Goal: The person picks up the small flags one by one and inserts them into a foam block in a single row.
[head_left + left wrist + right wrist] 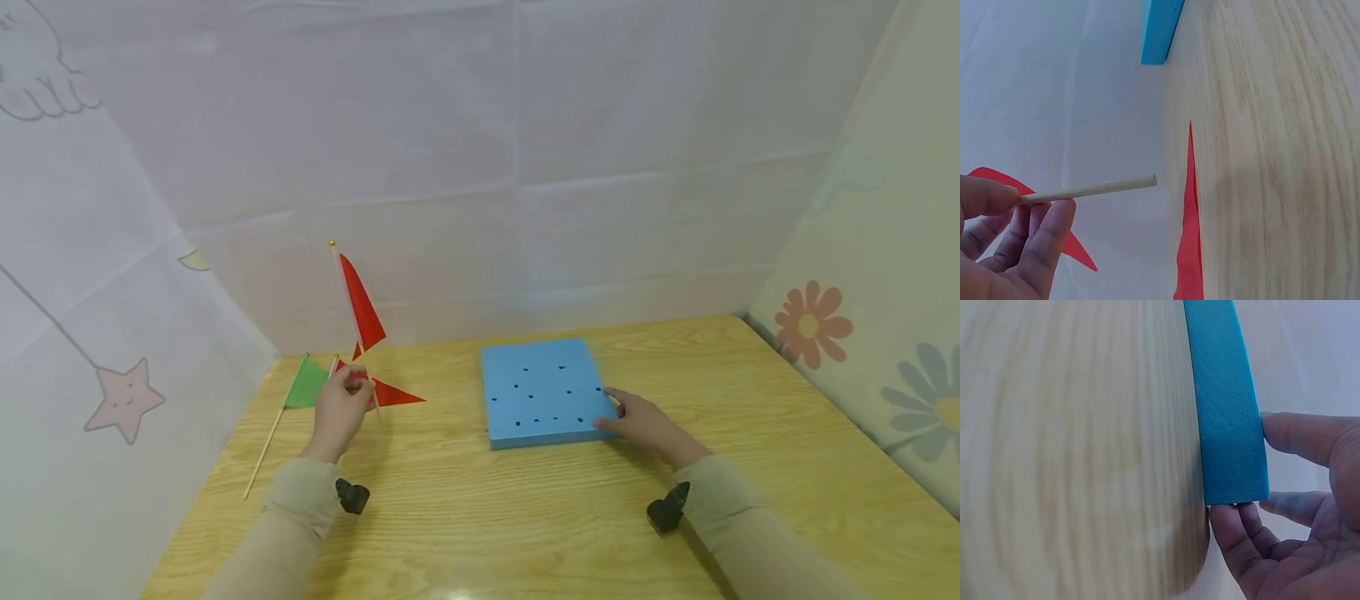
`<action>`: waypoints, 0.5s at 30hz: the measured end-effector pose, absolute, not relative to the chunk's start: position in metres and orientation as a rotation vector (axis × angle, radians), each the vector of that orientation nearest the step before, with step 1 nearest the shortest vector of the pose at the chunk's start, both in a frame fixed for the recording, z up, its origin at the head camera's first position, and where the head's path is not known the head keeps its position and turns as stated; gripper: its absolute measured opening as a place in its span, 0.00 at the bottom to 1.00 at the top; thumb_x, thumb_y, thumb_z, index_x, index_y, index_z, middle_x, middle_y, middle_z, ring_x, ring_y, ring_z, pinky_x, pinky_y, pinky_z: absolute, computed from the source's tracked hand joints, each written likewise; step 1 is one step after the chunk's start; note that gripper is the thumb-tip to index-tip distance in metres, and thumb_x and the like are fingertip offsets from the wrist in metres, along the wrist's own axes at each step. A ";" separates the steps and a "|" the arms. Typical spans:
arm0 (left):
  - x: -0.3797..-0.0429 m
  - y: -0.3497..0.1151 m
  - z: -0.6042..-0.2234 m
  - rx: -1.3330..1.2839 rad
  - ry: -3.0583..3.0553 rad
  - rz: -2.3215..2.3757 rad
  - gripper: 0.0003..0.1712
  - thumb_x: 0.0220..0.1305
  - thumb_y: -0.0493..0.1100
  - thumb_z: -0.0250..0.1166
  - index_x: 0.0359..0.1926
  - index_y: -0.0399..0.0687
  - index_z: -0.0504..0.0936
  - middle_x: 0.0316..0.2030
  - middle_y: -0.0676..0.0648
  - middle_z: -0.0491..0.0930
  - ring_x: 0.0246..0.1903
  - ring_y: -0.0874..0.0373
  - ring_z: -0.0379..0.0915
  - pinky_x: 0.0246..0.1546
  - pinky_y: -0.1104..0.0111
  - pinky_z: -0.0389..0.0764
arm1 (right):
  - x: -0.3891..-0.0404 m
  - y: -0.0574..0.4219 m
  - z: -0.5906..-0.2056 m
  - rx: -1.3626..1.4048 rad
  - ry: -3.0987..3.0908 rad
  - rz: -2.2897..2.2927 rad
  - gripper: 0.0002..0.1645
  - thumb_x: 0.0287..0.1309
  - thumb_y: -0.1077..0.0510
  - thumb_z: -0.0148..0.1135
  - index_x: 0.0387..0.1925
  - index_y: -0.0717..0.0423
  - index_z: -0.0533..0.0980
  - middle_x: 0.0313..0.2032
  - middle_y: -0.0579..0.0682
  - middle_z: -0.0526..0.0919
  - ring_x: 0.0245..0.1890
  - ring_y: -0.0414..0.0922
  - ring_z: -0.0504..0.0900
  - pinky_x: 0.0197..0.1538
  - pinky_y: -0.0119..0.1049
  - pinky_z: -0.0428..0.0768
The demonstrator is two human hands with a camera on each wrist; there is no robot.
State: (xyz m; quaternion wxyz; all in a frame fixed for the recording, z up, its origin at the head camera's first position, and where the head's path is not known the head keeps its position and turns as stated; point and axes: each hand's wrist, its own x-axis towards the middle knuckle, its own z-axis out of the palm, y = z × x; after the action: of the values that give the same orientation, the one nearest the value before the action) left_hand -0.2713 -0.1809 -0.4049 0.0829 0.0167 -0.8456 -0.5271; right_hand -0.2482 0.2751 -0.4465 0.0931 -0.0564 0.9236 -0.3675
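My left hand [341, 412] pinches the thin wooden stick [1104, 189] of a red pennant flag [362, 304] between thumb and fingers. The flag stands nearly upright above the table, a gold bead at its tip, its stick's lower end free in the air. On the table behind that hand lie another red flag [397, 393], partly hidden, and a green flag [303, 387]. A blue foam-like board [543, 385] with several small holes lies flat near the middle. At its near right corner my right hand [648, 427] holds it, thumb on top and fingertips against the side.
The wood-grain table [450, 517] spreads under everything. A pale cloth backdrop [450, 167] rises behind it, with printed side cloths at left and right. Each wrist carries a small black camera [352, 496].
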 end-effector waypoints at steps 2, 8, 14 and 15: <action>-0.273 -0.177 -0.405 0.049 -2.512 -1.557 0.19 0.77 0.36 0.57 0.63 0.33 0.75 0.48 0.33 0.79 0.44 0.43 0.81 0.44 0.58 0.87 | -0.248 0.270 -0.447 -0.168 2.742 -1.095 0.47 0.69 0.53 0.67 0.74 0.77 0.56 0.50 0.70 0.75 0.47 0.59 0.75 0.47 0.54 0.76; -0.278 -0.167 -0.404 0.031 -2.506 -1.501 0.17 0.76 0.38 0.58 0.61 0.35 0.77 0.48 0.36 0.82 0.42 0.45 0.81 0.36 0.69 0.83 | -0.246 0.261 -0.448 -0.175 2.739 -1.111 0.47 0.69 0.53 0.66 0.74 0.77 0.55 0.45 0.64 0.76 0.38 0.52 0.74 0.42 0.47 0.74; -0.286 -0.153 -0.405 0.014 -2.460 -1.548 0.15 0.75 0.36 0.60 0.59 0.36 0.78 0.47 0.35 0.82 0.44 0.45 0.81 0.40 0.66 0.85 | -0.246 0.252 -0.446 -0.200 2.735 -1.128 0.46 0.69 0.54 0.66 0.74 0.78 0.56 0.41 0.60 0.76 0.34 0.49 0.71 0.39 0.44 0.72; -0.287 -0.150 -0.405 0.007 -2.451 -1.556 0.15 0.75 0.36 0.60 0.59 0.37 0.78 0.47 0.35 0.82 0.44 0.45 0.81 0.40 0.65 0.85 | -0.246 0.251 -0.446 -0.204 2.729 -1.133 0.46 0.69 0.54 0.66 0.74 0.78 0.55 0.40 0.60 0.75 0.33 0.49 0.71 0.38 0.43 0.71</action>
State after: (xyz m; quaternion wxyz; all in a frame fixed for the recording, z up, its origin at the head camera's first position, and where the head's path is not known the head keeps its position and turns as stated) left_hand -0.2874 -0.1497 -0.4054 0.1189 0.0024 -0.8382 -0.5322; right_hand -0.2457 0.2507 -0.4456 0.0896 -0.0687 0.9176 -0.3811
